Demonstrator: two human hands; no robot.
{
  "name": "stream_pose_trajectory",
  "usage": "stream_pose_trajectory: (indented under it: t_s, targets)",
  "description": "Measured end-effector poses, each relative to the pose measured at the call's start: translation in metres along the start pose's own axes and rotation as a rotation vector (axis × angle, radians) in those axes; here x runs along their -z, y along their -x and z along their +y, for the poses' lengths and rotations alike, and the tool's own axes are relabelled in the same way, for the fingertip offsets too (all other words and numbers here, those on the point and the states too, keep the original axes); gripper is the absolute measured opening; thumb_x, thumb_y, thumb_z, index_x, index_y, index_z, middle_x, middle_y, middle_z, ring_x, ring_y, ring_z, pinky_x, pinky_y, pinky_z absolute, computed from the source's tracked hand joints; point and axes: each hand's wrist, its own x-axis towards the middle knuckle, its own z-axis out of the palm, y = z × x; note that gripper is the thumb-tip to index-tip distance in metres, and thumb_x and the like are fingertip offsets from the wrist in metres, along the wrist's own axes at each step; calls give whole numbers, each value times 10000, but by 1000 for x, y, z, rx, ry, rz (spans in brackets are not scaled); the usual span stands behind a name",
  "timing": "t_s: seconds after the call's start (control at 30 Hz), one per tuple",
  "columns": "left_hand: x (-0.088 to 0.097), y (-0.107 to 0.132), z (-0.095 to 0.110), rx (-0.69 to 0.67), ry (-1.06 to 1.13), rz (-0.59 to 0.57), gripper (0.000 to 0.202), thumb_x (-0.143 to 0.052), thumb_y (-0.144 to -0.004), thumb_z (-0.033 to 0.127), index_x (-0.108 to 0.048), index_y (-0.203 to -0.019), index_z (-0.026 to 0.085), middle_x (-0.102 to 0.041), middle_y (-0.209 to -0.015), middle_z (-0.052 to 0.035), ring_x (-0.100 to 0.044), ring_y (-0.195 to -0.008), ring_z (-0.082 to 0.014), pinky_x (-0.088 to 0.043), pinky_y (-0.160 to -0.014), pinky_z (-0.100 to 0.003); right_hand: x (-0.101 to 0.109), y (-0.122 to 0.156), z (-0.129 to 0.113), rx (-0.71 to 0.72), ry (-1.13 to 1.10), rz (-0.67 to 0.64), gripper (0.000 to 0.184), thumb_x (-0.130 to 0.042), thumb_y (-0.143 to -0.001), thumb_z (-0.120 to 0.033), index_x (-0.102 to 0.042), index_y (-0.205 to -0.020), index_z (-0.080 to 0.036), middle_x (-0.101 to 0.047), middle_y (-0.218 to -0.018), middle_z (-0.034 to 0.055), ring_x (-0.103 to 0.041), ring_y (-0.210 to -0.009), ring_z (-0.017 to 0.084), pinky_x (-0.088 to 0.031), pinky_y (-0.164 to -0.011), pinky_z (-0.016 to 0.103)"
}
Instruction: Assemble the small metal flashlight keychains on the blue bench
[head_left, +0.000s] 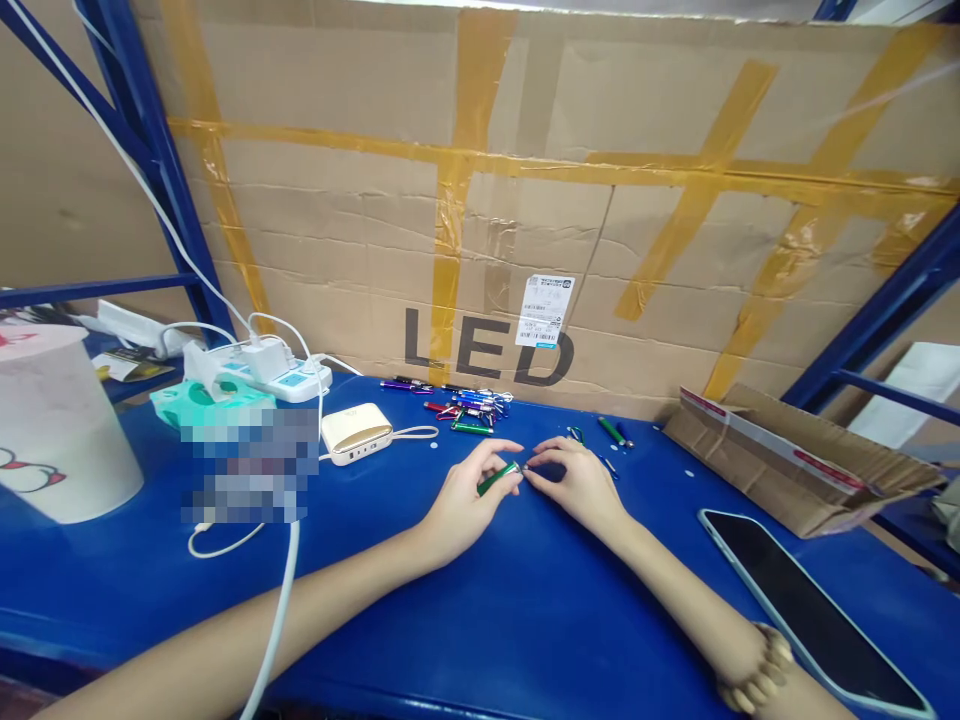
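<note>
My left hand [466, 497] rests on the blue table [525, 600] with its fingers closed around a small green pen-like light [498, 479]. My right hand [574, 477] meets it from the right, fingertips pinched at the light's silver tip [524, 467]. A pile of similar small coloured lights [465, 405] lies just behind the hands by the cardboard wall. Two loose green ones [611, 431] lie to the right of the pile.
A phone [810, 600] lies face up at the right, behind it a flat cardboard box [787, 455]. At the left are a power bank [356, 432], a power strip [277, 378] with white cables, a tissue pack [202, 400] and a white cup [52, 420].
</note>
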Motion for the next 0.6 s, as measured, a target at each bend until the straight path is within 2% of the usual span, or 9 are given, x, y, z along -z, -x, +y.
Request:
stream_pose_trajectory:
  t_s: [0.1,0.2,0.3,0.37,0.43,0.6]
  targets:
    - [1,-1,-1,-2,4,18,282,-491,-824,252,-518,-1092,168,-586,-693,5,-566,-723,-148,-415,-700,-256,2,-2,1,-108,-168,40,103,-647,-670,-291,-678,-704,-198,-695,-819,46,-644,-786,208,-494,-758,347]
    - [3,-2,-2,13,8,11,288,-499,-821,252,-557,-1089,163,-628,-738,-19,-583,-734,-153,-435,-703,-261,7,-3,0,-248,-443,63,175,-669,-634,-332,-662,-700,-170,-706,-722,59,-663,-669,205,-528,-670,332]
    - [3,-3,-3,42,26,-12,274,-543,-797,257,-628,-1037,158,-680,-859,-60,-614,-823,-181,-457,-764,-281,15,-2,-8,-304,-659,97,260,-699,-613,-364,-677,-758,-149,-714,-768,81,-669,-706,211,-536,-690,333]
    - [3,-3,-5,47,17,-12,277,-578,-776,268,-656,-1019,160,-692,-932,-72,-616,-888,-200,-457,-815,-295,21,0,-16,-281,-732,109,273,-702,-629,-361,-691,-806,-154,-714,-809,78,-666,-748,204,-533,-723,332]
    - [2,-3,-6,39,-8,-9,291,-586,-773,283,-664,-1026,162,-692,-975,-75,-617,-899,-207,-461,-824,-302,26,4,-25,-194,-754,107,232,-688,-665,-342,-702,-824,-173,-709,-820,64,-658,-761,188,-530,-722,317]
    - [2,-3,-8,-16,-81,-58,258,-526,-821,255,-676,-1013,169,-703,-911,-58,-602,-694,-158,-478,-685,-269,30,10,-38,70,-668,67,105,-633,-748,-239,-715,-807,-212,-688,-783,37,-630,-756,154,-511,-715,286]
